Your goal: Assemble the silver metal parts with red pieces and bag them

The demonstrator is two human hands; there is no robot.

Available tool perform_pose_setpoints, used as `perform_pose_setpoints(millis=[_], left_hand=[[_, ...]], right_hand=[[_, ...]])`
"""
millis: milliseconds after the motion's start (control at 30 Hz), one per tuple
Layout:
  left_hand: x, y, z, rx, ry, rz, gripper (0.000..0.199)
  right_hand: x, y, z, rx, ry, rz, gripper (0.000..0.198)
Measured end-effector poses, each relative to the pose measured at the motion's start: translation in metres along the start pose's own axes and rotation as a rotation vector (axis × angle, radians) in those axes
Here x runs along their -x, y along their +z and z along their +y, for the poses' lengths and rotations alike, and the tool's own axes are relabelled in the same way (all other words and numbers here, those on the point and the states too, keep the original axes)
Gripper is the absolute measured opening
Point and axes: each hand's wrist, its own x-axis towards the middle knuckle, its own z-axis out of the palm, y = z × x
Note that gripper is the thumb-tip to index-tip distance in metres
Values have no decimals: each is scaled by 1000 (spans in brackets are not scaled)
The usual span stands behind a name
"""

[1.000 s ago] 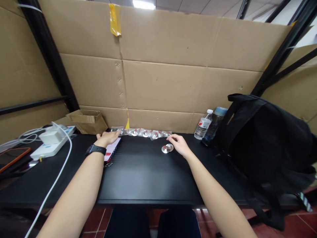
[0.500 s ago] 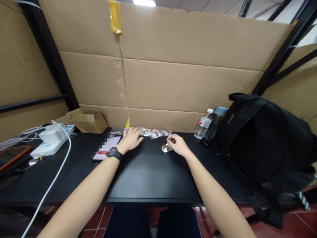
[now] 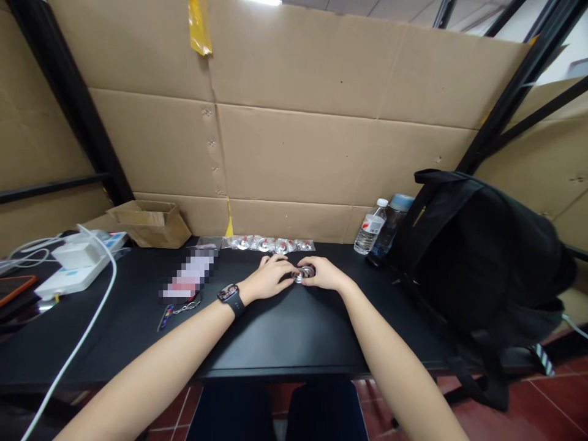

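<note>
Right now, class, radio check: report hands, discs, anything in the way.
Left hand and right hand at shiny discs, grip unclear. Discs partly covered. Wrapped packets beyond, not blocking.

The person's left hand (image 3: 267,280) grips silvery discs (image 3: 299,277) from nine o'clock, the right hand (image 3: 327,274) from three; I see wrapped packets (image 3: 282,247) toward eleven, a clear bottle (image 3: 369,231) at two, a backpack (image 3: 478,282) at three.

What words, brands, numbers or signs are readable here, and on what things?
None reads clearly.
Clear bottle's label: too small.
Phone screen: pixelated, unreadable.
Watch face: too small.
Silver discs: no lettering legible.
Key tag: patterned, too blurred.
</note>
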Motion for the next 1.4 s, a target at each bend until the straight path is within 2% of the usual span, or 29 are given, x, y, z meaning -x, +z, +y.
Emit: perform_pose_setpoints(millis=[100,233,367,467,567,633,733,867,1033,1300,1400], left_hand=[[-1,2,3,14,-38,7,31],[0,1,-4,43,-101,74,33],[0,-4,-8,33,-166,160,19],[-3,-4,-9,141,-230,278,12],[-7,-1,-7,374,-282,464,13],[-8,1,-4,430,-291,553,16],[-8,1,2,362,-259,616,17],[-7,0,4,343,-193,628,16],[-7,0,3,317,-177,608,10],[-6,-3,11,148,-278,473,14],[-6,-2,10,106,-331,425,16]], right_hand=[[1,-1,-8,67,0,-20,47],[2,2,-16,119,84,-27,45],[0,7,-17,106,109,42,42],[-4,9,-16,-88,54,191,44],[-6,9,-17,-444,5,327,49],[-7,9,-18,-672,-8,352,51],[-6,10,-24,-893,-19,312,54],[-4,15,-32,-965,6,244,61],[-4,19,-37,-953,28,216,59],[-5,21,-37,-900,51,247,52],[-8,21,-32,-757,43,295,48]])
